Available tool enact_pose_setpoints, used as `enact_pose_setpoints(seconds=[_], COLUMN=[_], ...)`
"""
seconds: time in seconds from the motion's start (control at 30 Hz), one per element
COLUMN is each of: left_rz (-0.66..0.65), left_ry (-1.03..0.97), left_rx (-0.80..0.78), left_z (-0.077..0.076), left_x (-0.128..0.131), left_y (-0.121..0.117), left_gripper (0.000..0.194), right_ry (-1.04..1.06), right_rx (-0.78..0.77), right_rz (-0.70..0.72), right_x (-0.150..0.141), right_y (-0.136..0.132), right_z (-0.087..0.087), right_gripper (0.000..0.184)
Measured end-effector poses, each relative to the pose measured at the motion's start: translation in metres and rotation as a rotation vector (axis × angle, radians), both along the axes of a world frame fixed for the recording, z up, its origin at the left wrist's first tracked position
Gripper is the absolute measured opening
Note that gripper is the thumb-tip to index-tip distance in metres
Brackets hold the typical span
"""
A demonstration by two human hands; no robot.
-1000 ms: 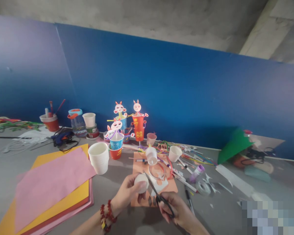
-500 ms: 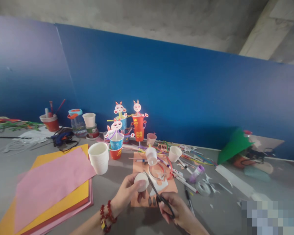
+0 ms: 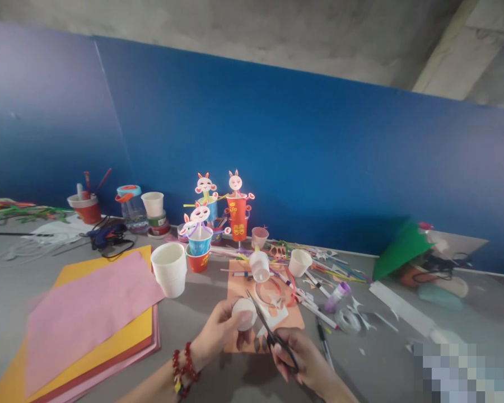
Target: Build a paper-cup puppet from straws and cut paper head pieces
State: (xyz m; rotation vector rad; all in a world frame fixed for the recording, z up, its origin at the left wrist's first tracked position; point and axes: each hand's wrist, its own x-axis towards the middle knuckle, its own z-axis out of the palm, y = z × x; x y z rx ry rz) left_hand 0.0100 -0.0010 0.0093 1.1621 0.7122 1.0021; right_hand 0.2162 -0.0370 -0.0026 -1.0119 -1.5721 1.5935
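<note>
My left hand point(image 3: 218, 333), with a red bead bracelet on the wrist, is closed round a small white paper cup point(image 3: 243, 313) held on its side. My right hand point(image 3: 304, 361) grips black-handled scissors point(image 3: 269, 330); their blades point up and left and meet the cup's rim. Both hands hover low over an orange paper sheet point(image 3: 294, 319) strewn with white cut-out scraps.
A stack of white cups point(image 3: 169, 270) stands left of the hands beside pink paper point(image 3: 84, 313) on yellow sheets. Bunny-decorated cups point(image 3: 200, 235) stand at the blue wall. Pens, straws, a tape roll point(image 3: 348, 321) and a green paper cone point(image 3: 399, 249) lie to the right.
The hands, cup and scissors have hardly moved; the view has shifted slightly.
</note>
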Motion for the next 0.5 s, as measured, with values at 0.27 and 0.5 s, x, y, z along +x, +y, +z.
enact_pose_setpoints(seconds=[0.27, 0.5], left_rz=[0.020, 0.042], left_ry=[0.016, 0.009], left_rx=[0.005, -0.007], left_z=[-0.0002, 0.0003], left_x=[-0.0010, -0.0007], left_y=[-0.0004, -0.0016], left_gripper=[0.035, 0.034], right_ry=[-0.035, 0.008], right_rx=[-0.010, -0.034], right_rz=[0.005, 0.002], right_x=[0.0028, 0.0020], right_y=[0.0002, 0.0021], right_z=[-0.0024, -0.0050], right_gripper=[0.064, 0.065])
